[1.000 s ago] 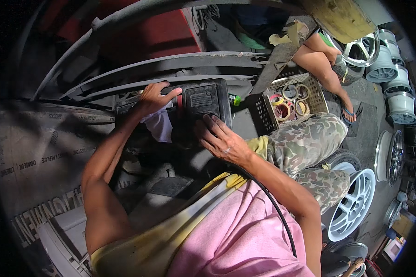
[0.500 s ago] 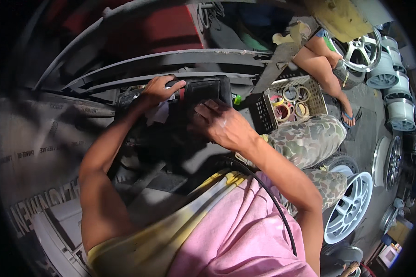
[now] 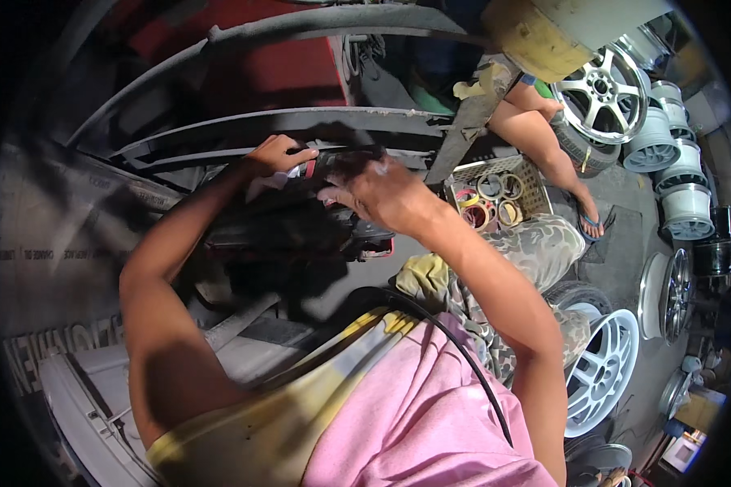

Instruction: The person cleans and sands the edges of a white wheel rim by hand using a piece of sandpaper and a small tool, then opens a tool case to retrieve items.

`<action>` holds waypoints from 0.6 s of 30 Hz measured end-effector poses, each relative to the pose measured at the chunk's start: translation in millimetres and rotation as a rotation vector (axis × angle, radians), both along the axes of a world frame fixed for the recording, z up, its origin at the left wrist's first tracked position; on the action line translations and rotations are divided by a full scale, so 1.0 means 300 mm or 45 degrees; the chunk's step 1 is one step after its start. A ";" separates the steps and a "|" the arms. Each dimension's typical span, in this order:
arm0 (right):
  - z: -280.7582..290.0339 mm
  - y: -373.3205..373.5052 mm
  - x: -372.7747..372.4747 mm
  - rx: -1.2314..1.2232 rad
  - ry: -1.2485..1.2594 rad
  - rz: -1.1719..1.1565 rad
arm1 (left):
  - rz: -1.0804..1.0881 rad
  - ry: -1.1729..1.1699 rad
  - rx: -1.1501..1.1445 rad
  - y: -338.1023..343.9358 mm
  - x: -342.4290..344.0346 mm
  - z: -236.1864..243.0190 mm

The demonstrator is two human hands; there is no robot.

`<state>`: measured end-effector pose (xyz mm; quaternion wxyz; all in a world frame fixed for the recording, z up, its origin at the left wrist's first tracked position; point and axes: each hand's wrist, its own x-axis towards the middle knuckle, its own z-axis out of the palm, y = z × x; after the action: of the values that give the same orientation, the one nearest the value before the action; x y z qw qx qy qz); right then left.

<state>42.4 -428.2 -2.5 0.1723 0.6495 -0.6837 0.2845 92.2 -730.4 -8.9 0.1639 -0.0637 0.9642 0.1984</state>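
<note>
A black case (image 3: pixel 300 239) with red parts sits in front of me, partly in deep shadow. At its far side my left hand (image 3: pixel 278 156) is closed over an edge, thumb stretched to the right. A crumpled white piece (image 3: pixel 260 185), paper or cloth, shows below that hand, and a red strip (image 3: pixel 309 168) lies by the thumb. My right hand (image 3: pixel 390 195) is over the right part of the case, its fingers smeared by motion and dark. I cannot make out whether it holds anything.
Behind the case run curved grey metal bars (image 3: pixel 284 118). To the right stands a plastic crate (image 3: pixel 536 191) with several tape rolls. A person's leg (image 3: pixel 536 142), wheel rims (image 3: pixel 605 369) and tires are further right. A printed board (image 3: pixel 65 235) is at left.
The case's flat dark top no longer faces me; its lower part and a red edge now show. My right hand has shifted slightly up and right. The whole view has turned a little.
</note>
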 end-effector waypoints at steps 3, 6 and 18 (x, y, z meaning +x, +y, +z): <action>-0.003 -0.007 0.019 -0.222 0.185 -0.075 | -0.115 0.040 0.112 0.004 0.019 0.054; 0.042 0.034 0.027 0.005 -0.091 -0.070 | -0.282 -0.241 0.407 0.077 0.028 0.244; -0.011 0.157 0.105 -0.189 -0.520 -0.293 | -0.516 -0.284 -0.023 0.233 0.012 0.305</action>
<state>73.7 -381.0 -5.7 0.1093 0.4819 -0.7511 0.4378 95.8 -660.5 82.5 0.3055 0.1081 0.9350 0.1445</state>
